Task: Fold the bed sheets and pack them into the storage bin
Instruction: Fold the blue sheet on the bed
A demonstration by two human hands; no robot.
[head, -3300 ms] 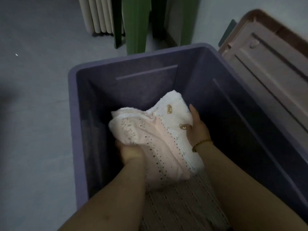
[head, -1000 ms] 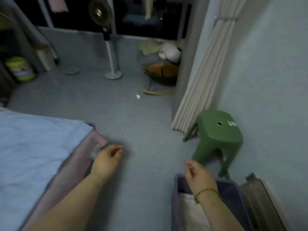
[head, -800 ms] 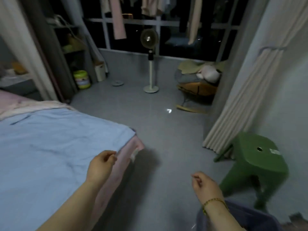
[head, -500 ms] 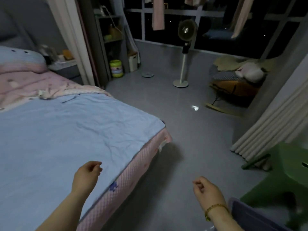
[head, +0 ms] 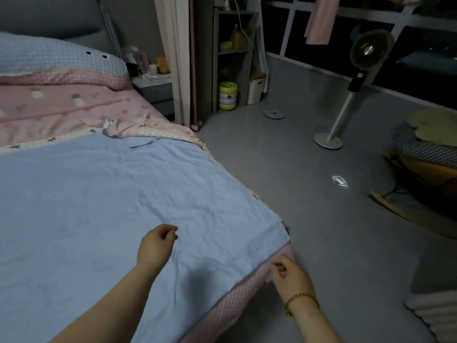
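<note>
With left hand [head: 156, 248] and right hand [head: 290, 274] loosely curled, apparently empty, at the near corner of the bed [head: 235, 305], a one-sided tug could drag the wrinkled light-blue fabric sheet [head: 118, 194] spread there onto the floor.

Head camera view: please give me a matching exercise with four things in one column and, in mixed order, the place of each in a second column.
Things:
1. blue sheet
2. standing fan
3. left hand
4. right hand

Places:
A. standing on the floor
B. above the blue sheet
C. beside the near corner of the bed
D. spread over the bed

Pairs: 1-D, 2-A, 3-B, 4-C.
</note>
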